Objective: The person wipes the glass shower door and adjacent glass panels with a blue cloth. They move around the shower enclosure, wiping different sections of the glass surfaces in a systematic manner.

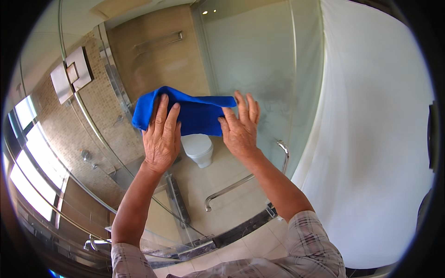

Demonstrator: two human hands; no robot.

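Observation:
A bright blue cloth (198,118) is stretched between my two hands in front of a clear glass shower door (222,222). My left hand (161,139) grips the cloth's left part, its fingers spread and a fold draped over and beside them. At the other end, my right hand (241,133) holds the right edge between thumb and index finger, with the remaining fingers raised apart. The upper border of the cloth folds over, and its lower edge hangs straight. Whether the cloth touches the glass, I cannot tell.
A bent chrome handle (229,189) crosses below my right forearm. Beyond the glass stand a white toilet (198,149) and a frosted panel (253,62). White sheeting (368,139) hangs at right. A dark stone threshold (243,229) runs along the floor; a metal-framed glass partition (100,133) stands left.

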